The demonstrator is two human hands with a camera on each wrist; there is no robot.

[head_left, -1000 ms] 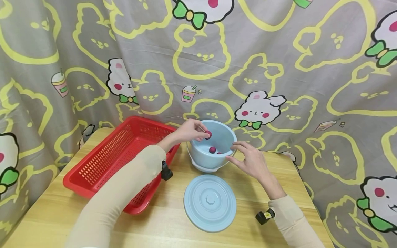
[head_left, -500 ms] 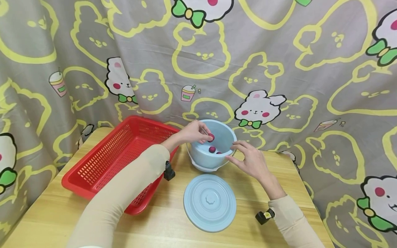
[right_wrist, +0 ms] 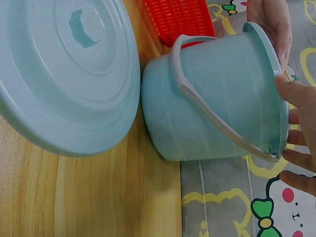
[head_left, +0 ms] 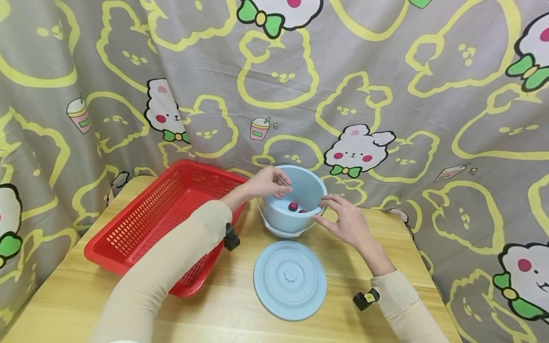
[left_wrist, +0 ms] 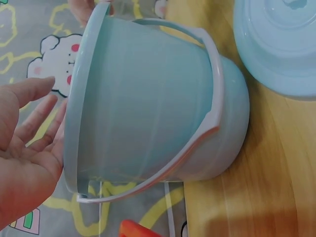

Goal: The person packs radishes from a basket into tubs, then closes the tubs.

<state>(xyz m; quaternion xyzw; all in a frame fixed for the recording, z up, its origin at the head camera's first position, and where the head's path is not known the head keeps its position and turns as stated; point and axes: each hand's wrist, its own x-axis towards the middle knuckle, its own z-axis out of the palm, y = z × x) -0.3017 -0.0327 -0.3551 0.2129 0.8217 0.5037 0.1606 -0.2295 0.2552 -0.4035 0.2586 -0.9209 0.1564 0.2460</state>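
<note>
A light-blue bucket (head_left: 286, 218) stands upright on the wooden table, its grey handle (left_wrist: 215, 98) hanging down outside. Over its open top is my left hand (head_left: 270, 182), with loosely bent fingers and nothing between them. Palm and fingers of the left hand (left_wrist: 29, 143) show beside the rim in the left wrist view. My right hand (head_left: 345, 220) rests on the right side of the rim, thumb and spread fingers touching it. Inside the bucket lies a small dark-red ball (head_left: 293, 206), and another ball (head_left: 302, 211) is partly hidden by the near wall.
A red perforated basket (head_left: 128, 238) stands left of the bucket, partly covered by my left sleeve. The light-blue lid (head_left: 290, 280) lies flat in front of the bucket. A patterned curtain (head_left: 283, 62) hangs close behind the table (head_left: 231, 309).
My left hand moved slightly right over the bucket and let go of the dark-red ball it pinched; that ball is out of sight now. The right hand stayed on the rim.
</note>
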